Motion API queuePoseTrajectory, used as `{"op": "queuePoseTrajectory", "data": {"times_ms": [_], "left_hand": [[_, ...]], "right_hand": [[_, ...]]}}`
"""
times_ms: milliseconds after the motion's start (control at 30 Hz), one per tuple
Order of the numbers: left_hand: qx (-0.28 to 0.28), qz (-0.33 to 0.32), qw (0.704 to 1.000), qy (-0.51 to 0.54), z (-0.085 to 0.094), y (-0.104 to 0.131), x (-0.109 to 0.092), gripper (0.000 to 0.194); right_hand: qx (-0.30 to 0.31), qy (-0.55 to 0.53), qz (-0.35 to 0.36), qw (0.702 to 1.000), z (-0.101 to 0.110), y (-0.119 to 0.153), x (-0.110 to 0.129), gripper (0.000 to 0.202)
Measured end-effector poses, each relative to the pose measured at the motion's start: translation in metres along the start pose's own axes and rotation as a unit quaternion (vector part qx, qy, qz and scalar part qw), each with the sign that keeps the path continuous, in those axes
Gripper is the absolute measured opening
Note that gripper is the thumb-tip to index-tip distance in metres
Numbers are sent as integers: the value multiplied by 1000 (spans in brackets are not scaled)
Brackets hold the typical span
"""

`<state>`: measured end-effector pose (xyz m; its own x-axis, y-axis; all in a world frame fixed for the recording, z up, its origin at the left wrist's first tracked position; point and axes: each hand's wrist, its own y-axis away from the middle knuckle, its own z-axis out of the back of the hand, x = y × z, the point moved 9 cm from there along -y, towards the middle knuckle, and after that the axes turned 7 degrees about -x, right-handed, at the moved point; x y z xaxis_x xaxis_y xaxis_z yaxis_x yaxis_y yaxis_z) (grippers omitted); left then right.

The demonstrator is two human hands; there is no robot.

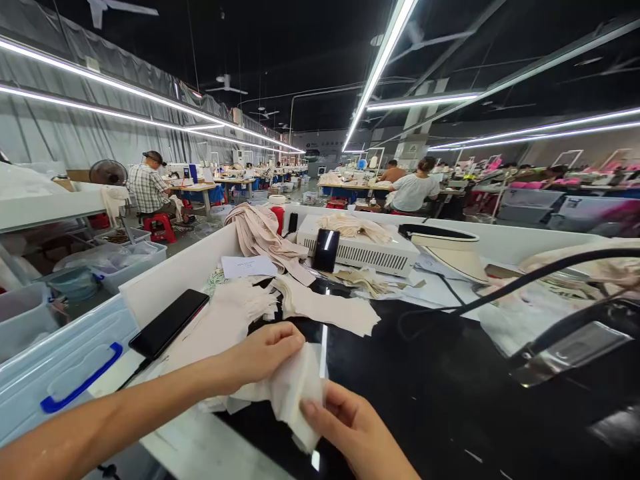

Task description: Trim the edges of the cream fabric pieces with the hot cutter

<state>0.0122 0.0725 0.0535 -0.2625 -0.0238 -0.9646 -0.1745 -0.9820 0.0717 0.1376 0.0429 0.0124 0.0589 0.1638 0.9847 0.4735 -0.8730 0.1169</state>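
Observation:
A folded piece of cream fabric [295,393] is held between my two hands above the black tabletop [400,373]. My left hand [273,350] pinches its upper edge, thumb against curled fingers. Lower and to the right, my right hand [345,423] grips the other edge, thumb on top. Just beyond lies a stack of cream fabric pieces [325,307]. More cream fabric pieces [220,317] are piled left of it, partly behind my left forearm.
At left lie a black phone [170,323] and a paper note [249,267]. A second phone [326,250] leans on a white vented box [370,247]. A cream visor [450,247] stands behind; a dark cable [525,277] crosses at right. People sit at sewing tables beyond.

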Motion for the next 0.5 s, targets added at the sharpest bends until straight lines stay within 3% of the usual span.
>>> {"op": "queuePoseTrajectory", "data": {"times_ms": [167, 333, 500], "left_hand": [[35, -5, 999, -16, -16, 5, 3, 60], [50, -13, 998, -45, -23, 2, 6, 61], [53, -41, 994, -85, -31, -4, 10, 58]], "right_hand": [[9, -51, -24, 998, -3, 11, -12, 64], [41, 68, -71, 994, -2, 10, -40, 71], [42, 92, -60, 993, 6, 23, -36, 64]]}}
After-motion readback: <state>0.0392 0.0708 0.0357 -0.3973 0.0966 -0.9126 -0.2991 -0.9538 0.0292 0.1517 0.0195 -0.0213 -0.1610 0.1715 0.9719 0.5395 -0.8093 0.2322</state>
